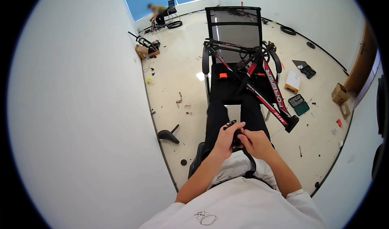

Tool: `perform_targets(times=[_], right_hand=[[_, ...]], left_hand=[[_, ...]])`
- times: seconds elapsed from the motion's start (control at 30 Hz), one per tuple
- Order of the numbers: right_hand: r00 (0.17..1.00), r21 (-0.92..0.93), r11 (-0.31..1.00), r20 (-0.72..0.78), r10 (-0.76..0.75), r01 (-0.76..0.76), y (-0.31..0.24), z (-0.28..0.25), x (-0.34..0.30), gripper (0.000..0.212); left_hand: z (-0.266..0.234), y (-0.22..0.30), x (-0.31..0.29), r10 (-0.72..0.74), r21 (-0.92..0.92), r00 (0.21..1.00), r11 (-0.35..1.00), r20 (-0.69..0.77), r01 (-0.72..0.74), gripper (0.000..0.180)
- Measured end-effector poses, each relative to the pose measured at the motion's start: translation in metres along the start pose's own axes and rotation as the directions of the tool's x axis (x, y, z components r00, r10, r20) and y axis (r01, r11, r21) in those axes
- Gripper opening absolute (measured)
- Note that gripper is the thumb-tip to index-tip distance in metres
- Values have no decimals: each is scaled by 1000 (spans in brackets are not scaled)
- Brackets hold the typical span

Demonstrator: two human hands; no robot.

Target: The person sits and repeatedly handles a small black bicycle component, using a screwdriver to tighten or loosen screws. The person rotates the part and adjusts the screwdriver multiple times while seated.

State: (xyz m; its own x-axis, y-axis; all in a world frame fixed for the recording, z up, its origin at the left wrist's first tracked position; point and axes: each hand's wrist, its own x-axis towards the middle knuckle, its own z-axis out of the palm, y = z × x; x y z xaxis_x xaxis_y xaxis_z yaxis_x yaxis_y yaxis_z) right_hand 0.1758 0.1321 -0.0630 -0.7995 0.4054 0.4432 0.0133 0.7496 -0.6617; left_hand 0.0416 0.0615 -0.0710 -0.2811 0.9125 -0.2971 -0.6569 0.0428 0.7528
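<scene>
Above my lap, my left hand (227, 140) is closed around a small black part (230, 124) with a lighter metal edge. Its exact kind is mostly hidden by the fingers. My right hand (257, 142) meets it from the other side, with thumb and fingers pinched against the same part. In front of my knees, a black and red bicycle frame (265, 103) lies across a black mesh chair (234, 34), its crank and chainring (263, 55) still on it. A small orange item (223, 75) rests on the seat beside the frame.
Left on the floor lie a bicycle saddle (168, 136) and small parts. To the right are an open green tool case (299, 104), a white and yellow box (292, 82) and a cardboard box (340, 94). Far back, another person (160, 11) bends beside a tyre (174, 24).
</scene>
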Motion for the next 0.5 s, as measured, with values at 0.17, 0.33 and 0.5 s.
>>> perform_targets(times=[0.17, 0.33, 0.5], right_hand=[[971, -194, 955, -35, -235, 225, 15, 6, -7, 19], [905, -434, 824, -47, -424, 364, 12, 4, 5, 29], [845, -503, 757, -93, -526, 416, 13, 2, 10, 35]], left_hand=[[3, 4, -5, -32, 125, 998, 992, 58, 24, 23], [-7, -5, 3, -91, -46, 993, 994, 76, 94, 24], [-8, -6, 6, -123, -25, 983, 992, 138, 127, 23]])
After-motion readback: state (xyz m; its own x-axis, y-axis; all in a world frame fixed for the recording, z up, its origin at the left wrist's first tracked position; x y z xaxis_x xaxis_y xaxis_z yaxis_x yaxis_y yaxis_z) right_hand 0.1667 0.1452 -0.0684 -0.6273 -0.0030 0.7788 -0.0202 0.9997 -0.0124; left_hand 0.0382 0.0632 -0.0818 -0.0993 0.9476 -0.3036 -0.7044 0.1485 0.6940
